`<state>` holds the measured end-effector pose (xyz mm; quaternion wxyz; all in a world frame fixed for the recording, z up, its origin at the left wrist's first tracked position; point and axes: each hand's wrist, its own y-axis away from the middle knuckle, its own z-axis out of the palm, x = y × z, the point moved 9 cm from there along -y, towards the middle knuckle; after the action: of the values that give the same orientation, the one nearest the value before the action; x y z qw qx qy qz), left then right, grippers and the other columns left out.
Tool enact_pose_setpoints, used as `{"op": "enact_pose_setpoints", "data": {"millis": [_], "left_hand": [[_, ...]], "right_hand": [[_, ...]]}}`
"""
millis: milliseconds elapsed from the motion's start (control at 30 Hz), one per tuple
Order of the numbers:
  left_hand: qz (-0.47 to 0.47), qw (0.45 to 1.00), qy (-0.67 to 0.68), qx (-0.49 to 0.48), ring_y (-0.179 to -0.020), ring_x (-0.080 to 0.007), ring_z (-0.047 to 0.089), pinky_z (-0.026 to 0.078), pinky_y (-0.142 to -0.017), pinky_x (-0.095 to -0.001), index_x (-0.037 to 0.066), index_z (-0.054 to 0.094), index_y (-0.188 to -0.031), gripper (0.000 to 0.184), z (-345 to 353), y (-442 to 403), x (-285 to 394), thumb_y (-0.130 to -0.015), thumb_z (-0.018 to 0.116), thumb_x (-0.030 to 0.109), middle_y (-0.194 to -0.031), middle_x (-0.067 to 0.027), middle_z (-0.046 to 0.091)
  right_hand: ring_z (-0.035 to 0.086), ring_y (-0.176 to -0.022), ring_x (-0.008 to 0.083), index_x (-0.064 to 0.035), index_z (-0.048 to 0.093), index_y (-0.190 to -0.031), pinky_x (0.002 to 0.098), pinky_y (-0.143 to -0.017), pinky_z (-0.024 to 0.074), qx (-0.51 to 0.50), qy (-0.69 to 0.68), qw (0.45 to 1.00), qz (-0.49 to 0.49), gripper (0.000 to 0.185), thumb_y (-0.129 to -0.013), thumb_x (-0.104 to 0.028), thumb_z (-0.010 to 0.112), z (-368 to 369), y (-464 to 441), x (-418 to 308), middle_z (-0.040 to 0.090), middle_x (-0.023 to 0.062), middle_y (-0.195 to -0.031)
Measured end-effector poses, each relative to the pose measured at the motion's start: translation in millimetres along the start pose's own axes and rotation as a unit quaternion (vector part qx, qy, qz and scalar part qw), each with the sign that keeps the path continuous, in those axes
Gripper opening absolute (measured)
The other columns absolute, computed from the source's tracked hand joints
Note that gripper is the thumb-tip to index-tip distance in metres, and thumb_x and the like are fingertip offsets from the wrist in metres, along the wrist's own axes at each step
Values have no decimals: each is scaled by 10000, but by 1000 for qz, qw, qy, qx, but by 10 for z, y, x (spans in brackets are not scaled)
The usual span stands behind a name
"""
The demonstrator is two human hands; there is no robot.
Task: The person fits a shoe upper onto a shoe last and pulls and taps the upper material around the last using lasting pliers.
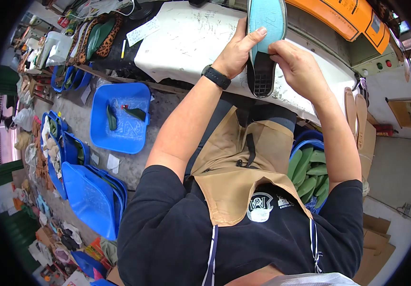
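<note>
At the edge of the bench I hold a shoe sole (pixel 261 76). Its heel end shows black with a grid of small hollows, and a light-blue insole (pixel 267 21) covers the part farther from me. My left hand (pixel 239 50), with a black watch at the wrist, wraps the sole's left side, thumb on the blue surface. On the other side, my right hand (pixel 301 69) has its fingers pinched at the insole's lower right edge. The sole's far end is cut off by the top of the view.
White paper (pixel 181 43) covers the bench. An orange machine part (pixel 334 19) stands at the back right. A blue bin (pixel 119 133) with green pieces lies on the floor; another bin (pixel 313 138) of green pieces is by my right side. Stacked blue bins (pixel 88 195) stand left.
</note>
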<state>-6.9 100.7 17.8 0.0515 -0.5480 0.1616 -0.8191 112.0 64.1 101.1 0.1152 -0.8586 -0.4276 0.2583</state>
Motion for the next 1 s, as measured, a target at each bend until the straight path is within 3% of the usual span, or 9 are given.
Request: {"op": "enact_pose_setpoints", "data": {"millis": [533,700,833,1000], "left_hand": [[-31,999,29,-4,-1257,-299,605,481,-1087,-388,25,351,-1524,625,48,-92,-73,-1079,604,384,-1397,-236,567],[-20,1000,-11,16,-1267,-322,603,484,-1088,-397,30,334,-1535,678,20,-76,-40,-1068,618,432,-1405,-255,553],[-39,999,7,14,-1280,-339,599,493,-1082,-413,31,320,-1543,730,24,-37,-41,-1046,661,444,-1414,-271,540],[-12,995,-94,-1,-1284,-336,598,507,-1065,-416,31,328,-1540,737,63,33,23,-1025,710,393,-1414,-256,550]], "right_hand": [[627,-751,255,-33,643,-1025,369,-720,508,47,-5,998,40,139,-905,37,642,57,35,64,667,80,-901],[631,-781,247,-47,661,-1038,358,-723,522,64,121,988,73,162,-896,31,658,131,83,13,657,76,-987],[631,-823,239,-67,686,-1069,343,-732,537,205,159,966,25,188,-903,23,674,23,157,-143,631,74,-1107],[624,-864,228,-40,693,-1089,336,-756,551,260,140,955,36,166,-926,-22,713,111,228,-66,588,90,-1222]]}}
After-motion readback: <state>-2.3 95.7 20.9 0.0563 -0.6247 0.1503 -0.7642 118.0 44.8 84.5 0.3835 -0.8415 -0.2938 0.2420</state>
